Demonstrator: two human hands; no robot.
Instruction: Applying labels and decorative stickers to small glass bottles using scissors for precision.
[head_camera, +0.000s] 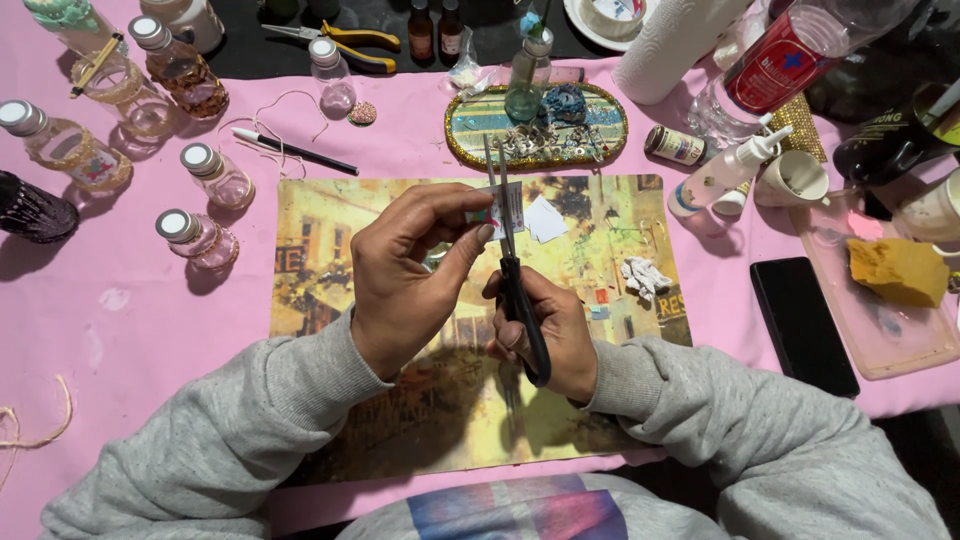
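Observation:
My left hand (410, 270) pinches a small printed paper piece (505, 208) between thumb and fingers, holding it above a yellowish picture placemat (330, 260). My right hand (550, 335) grips black-handled scissors (512, 290), blades pointing away from me and slightly apart, with the paper piece between them. A white paper scrap (545, 220) lies on the mat just right of the blades. A crumpled white scrap (645, 277) and tiny coloured bits lie further right on the mat.
Several small glass bottles (215, 175) with silver caps stand at the left on the pink cloth (130, 330). An oval tray (600, 130) of trinkets, pliers (345, 42), a pen (295, 152), a glue bottle (725, 175), a cup (795, 180), a black phone (803, 325) and a yellow sponge (898, 270) surround the mat.

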